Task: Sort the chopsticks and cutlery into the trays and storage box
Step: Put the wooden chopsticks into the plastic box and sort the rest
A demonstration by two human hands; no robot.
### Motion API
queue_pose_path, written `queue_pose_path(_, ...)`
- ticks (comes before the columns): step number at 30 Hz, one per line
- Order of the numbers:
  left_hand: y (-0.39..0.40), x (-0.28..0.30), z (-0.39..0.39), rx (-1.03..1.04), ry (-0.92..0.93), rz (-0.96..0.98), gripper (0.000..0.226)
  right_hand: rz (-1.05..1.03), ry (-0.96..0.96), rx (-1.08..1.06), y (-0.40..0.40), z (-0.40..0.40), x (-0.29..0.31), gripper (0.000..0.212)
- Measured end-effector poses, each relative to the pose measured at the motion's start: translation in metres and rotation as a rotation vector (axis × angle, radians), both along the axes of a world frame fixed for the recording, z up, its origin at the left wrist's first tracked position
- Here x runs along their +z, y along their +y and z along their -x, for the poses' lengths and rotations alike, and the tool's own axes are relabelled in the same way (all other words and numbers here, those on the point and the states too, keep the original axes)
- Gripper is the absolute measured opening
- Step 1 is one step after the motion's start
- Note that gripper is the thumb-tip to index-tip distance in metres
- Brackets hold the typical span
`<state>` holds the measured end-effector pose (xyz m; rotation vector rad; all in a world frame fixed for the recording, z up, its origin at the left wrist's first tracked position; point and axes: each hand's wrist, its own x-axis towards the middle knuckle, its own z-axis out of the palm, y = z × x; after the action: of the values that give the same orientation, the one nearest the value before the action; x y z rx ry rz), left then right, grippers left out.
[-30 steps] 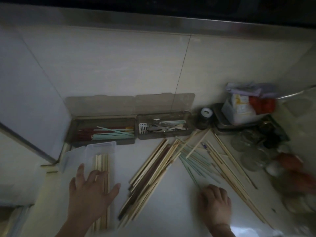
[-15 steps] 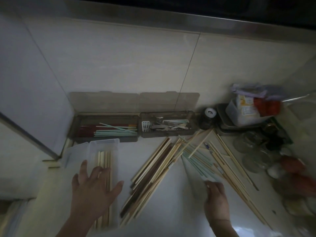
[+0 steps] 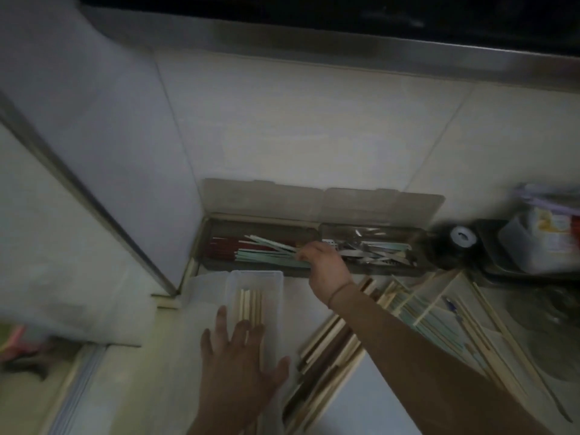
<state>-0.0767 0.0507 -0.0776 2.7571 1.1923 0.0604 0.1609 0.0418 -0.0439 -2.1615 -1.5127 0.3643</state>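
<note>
Our right hand (image 3: 324,266) reaches across to the left tray (image 3: 216,243), its fingers curled around the near ends of green chopsticks (image 3: 266,254) that lie in that tray. Whether it grips all of them or only some, we cannot tell through the blur. A thin band circles that wrist. Our left hand (image 3: 241,368) lies flat with fingers spread and straight, pressing on the near part of the clear storage box (image 3: 276,284), over the pale wooden chopsticks (image 3: 250,304) lined up lengthwise inside it. The two hands are well apart, the right one farther from us, up by the wall.

In the left tray, dark red chopsticks (image 3: 224,246) lie beside the green ones, toward the tray's left end. The right tray (image 3: 417,265) touches it end to end and holds a jumble of metal cutlery (image 3: 370,254) with a green stick or two across it. Both trays sit against the tiled wall (image 3: 314,127), their hinged lids (image 3: 314,199) standing open and leaning back on it. The box lies just in front of the left tray.

To the right of the box, under and beyond our right forearm, a loose heap of chopsticks (image 3: 433,318) spreads over the counter (image 3: 175,372): pale wooden ones, some dark brown, some green. Past the right tray stand a small dark jar (image 3: 452,249) with a white cap and a plastic container (image 3: 539,243), both blurred.
</note>
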Motion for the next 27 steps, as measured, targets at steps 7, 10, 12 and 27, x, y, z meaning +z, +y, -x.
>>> queue_pose_path(7, 0.002, 0.001, 0.001, -0.01, -0.045, 0.003, 0.07, 0.364, 0.01, 0.178, 0.063, -0.009, -0.026, 0.051)
queue_pose_path(10, 0.002, 0.0, 0.001, -0.005, -0.03, 0.006, 0.07, 0.343, -0.016, 0.168, 0.05, -0.009, -0.029, 0.051)
queue_pose_path(12, 0.002, 0.0, 0.0, -0.007, -0.031, 0.007, 0.069, 0.163, -0.059, 0.146, 0.028, -0.005, -0.03, 0.049)
queue_pose_path(27, 0.0, -0.004, 0.003, -0.043, -0.024, -0.057, 0.068, 0.239, -0.279, -0.784, -0.249, -0.018, -0.075, 0.045)
